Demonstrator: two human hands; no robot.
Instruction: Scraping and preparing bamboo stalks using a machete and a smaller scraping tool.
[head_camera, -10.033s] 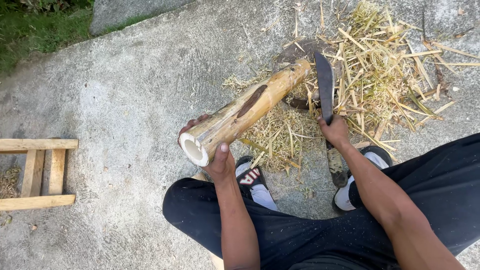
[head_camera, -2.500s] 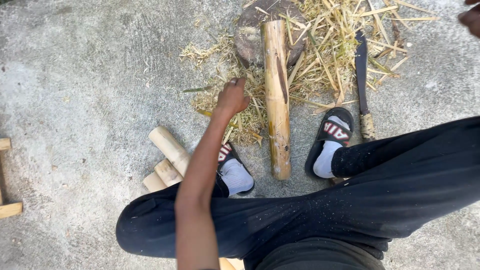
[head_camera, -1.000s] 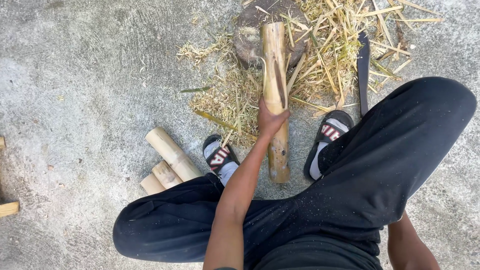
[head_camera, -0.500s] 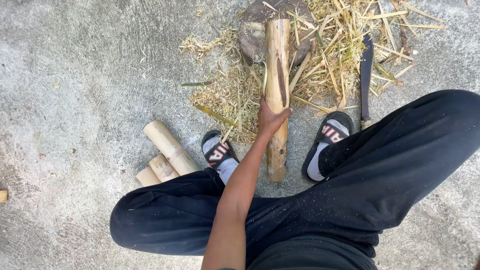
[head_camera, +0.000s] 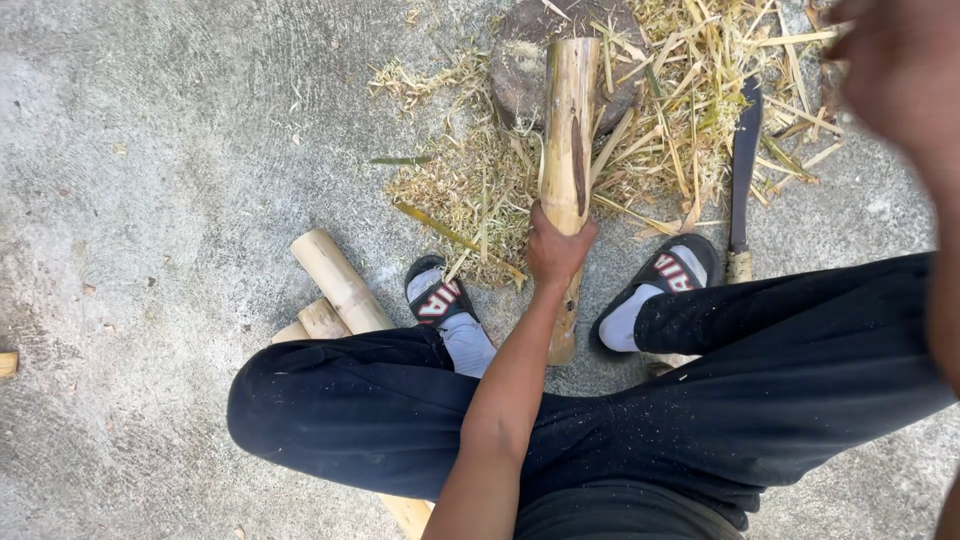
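Seated person, seen from above, working over a grey concrete floor (head_camera: 150, 150). The left hand (head_camera: 556, 247) is clenched around the middle of a long pale-yellow bamboo pole section (head_camera: 567, 150), which lies between the two feet and runs from 6 o'clock toward 12 o'clock. Its far end rests on a round dark stone block (head_camera: 520, 75), so the pole sits raised at that end and propped rather than flat; the mid-length grip appears to steady it against rolling. A dark split or scar shows along its upper face.

The right hand (head_camera: 900, 70) is raised close to the camera at 2 o'clock, blurred; whether it is closed or released cannot be told, and nothing is seen in it.

A long dark-bladed machete with a pale wooden handle (head_camera: 742, 180) lies on the floor at 1 o'clock, parallel to the pole, its handle just beside the right foot's black slide sandal (head_camera: 672, 275). The left foot's black slide sandal (head_camera: 435, 295) stands at 9 o'clock of the gripping hand.

A litter of straw-coloured bamboo shavings (head_camera: 680, 120) surrounds the block from 11 to 2 o'clock. A stack of short cut bamboo cylinders (head_camera: 335, 285) lies at 8 o'clock, partly under the left leg. Open floor extends to 9 and 10 o'clock.
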